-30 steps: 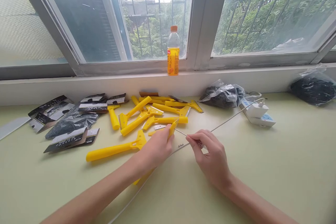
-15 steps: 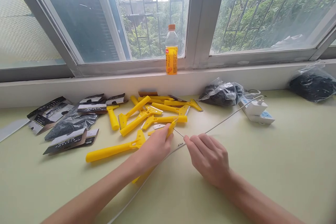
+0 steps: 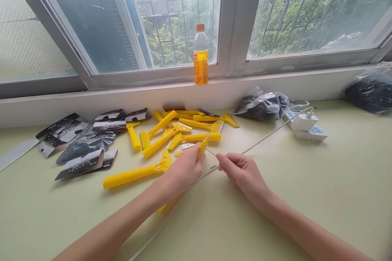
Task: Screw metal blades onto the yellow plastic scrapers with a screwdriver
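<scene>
My left hand [image 3: 186, 169] is closed around a yellow scraper [image 3: 203, 147]. The scraper's head sticks up past the thumb, and part of its handle shows below the wrist. In my right hand [image 3: 240, 170] a thin metal screwdriver [image 3: 210, 152] is pinched between thumb and fingers. Its shaft points at the scraper's head; the handle is hidden in the hand, and whether the tip sits in a screw is too small to tell. Small screws [image 3: 213, 166] lie on the table between the hands. Another yellow scraper [image 3: 131, 176] rests left of my left hand.
Several yellow scrapers [image 3: 159, 143] are piled beyond my hands. Black card packaging [image 3: 81, 167] and a plastic bag [image 3: 88, 147] lie left. A white cable [image 3: 165, 222] runs under my hands to a charger [image 3: 304, 122] on a power strip [image 3: 315, 133]. A juice bottle [image 3: 201, 67] stands on the sill.
My right hand has rolled over around the screwdriver, its knuckles turning away and the thumb side coming up. The left hand keeps its hold on the scraper. The whole view has shifted slightly.
</scene>
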The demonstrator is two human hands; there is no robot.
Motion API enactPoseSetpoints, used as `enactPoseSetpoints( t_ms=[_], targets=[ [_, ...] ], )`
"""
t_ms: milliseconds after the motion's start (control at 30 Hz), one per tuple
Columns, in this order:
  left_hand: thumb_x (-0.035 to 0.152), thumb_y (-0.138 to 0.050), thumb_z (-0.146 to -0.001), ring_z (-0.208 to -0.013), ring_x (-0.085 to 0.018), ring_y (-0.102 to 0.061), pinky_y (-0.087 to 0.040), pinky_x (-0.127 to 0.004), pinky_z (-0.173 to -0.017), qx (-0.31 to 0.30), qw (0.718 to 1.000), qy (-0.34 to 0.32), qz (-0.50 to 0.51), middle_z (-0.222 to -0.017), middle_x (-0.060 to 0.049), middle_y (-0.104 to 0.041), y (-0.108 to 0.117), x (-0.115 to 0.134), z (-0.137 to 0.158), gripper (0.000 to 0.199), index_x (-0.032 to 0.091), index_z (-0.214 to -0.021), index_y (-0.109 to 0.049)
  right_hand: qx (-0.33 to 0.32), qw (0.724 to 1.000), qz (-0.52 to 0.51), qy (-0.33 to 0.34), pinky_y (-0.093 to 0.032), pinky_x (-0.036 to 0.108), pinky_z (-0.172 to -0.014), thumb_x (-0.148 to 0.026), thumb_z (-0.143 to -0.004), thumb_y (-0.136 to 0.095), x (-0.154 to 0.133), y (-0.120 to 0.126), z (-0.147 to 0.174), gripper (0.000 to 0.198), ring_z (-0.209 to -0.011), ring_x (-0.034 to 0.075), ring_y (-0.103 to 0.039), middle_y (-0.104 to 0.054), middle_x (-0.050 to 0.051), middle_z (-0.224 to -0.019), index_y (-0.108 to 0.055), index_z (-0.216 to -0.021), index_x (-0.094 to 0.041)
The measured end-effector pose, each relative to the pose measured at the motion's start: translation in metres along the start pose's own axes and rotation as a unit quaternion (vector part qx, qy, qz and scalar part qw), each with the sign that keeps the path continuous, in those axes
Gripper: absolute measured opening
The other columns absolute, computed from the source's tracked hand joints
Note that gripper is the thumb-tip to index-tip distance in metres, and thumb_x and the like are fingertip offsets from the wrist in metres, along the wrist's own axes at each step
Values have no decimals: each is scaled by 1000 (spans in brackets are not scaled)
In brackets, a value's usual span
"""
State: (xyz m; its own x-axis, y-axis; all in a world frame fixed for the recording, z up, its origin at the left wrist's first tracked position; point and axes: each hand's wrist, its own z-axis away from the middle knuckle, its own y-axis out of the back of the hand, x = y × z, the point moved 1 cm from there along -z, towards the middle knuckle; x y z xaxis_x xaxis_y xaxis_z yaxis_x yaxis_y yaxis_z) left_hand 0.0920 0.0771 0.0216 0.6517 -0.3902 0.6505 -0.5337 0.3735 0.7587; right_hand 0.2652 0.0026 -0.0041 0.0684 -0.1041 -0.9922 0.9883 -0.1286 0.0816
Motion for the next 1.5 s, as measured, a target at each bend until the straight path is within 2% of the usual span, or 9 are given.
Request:
enactPoseSetpoints(
  t_ms=[133,333,400,667,867,1133,1200,1333,1500],
  targets=[
    [40,-38,-102,-76,-17,-53,-38,-31,-69,1,1000,-8,7,-87,0,-60,-1,1,0,21,22,-94,-47,101,963,146,202,-26,21,-54,-49,-98,-59,8,-1,3,46,-57,6,-29,-39,-1,-60,-61,-68,-13],
    [38,-37,-102,-79,-18,-56,-39,-32,-71,-2,1000,-15,6,-89,-1,-62,-1,3,2,20,22,-94,-47,213,749,398,484,-25,22,-58,-16,-95,-66,5,8,4,20,-56,5,-33,-48,-3,-57,-68,-74,-16],
    [37,-37,-102,-79,-18,-56,-39,-32,-71,0,1000,-17,4,-89,-1,-63,-2,2,1,21,21,-94,-48,222,732,404,501,-28,22,-59,-15,-93,-68,4,10,3,15,-57,5,-38,-53,-2,-59,-71,-78,-16],
    [38,-38,-102,-77,-17,-55,-39,-31,-69,-1,1000,-14,-2,-90,-2,-63,-1,3,2,21,21,-94,-48,92,963,183,177,-28,23,-56,-54,-98,-57,9,-1,5,40,-57,7,-34,-45,-1,-62,-76,-88,-20],
    [39,-37,-103,-75,-16,-52,-39,-31,-68,-4,1000,-12,5,-87,0,-60,1,6,2,23,22,-91,-44,48,993,99,38,-19,24,-52,-70,-94,-49,0,-1,6,63,-54,7,-25,-29,-1,-59,-62,-69,-14],
    [38,-37,-102,-74,-16,-52,-38,-31,-67,-2,1000,-17,1,-85,-1,-60,0,3,1,22,21,-92,-46,44,987,128,88,-24,23,-51,-61,-99,-50,1,1,3,52,-56,8,-28,-35,-2,-62,-66,-80,-16],
    [38,-37,-102,-72,-17,-52,-37,-31,-66,-4,1000,-16,1,-85,0,-60,-1,4,1,21,22,-94,-47,87,951,208,210,-28,23,-54,-47,-103,-50,2,3,1,43,-58,7,-34,-42,-1,-63,-63,-77,-15],
    [38,-38,-102,-74,-17,-53,-37,-31,-67,-6,1000,-13,0,-86,-1,-61,-1,4,1,20,22,-96,-47,172,763,403,475,-29,25,-62,-17,-101,-57,0,8,0,30,-63,9,-34,-45,0,-66,-55,-71,-14],
    [40,-37,-102,-75,-17,-52,-36,-31,-68,1,1000,-20,-3,-87,-1,-61,-1,3,1,22,21,-93,-46,197,626,511,554,-27,29,-66,-10,-93,-66,-11,10,3,31,-67,12,-31,-42,0,-65,-49,-67,-14]
  ],
)
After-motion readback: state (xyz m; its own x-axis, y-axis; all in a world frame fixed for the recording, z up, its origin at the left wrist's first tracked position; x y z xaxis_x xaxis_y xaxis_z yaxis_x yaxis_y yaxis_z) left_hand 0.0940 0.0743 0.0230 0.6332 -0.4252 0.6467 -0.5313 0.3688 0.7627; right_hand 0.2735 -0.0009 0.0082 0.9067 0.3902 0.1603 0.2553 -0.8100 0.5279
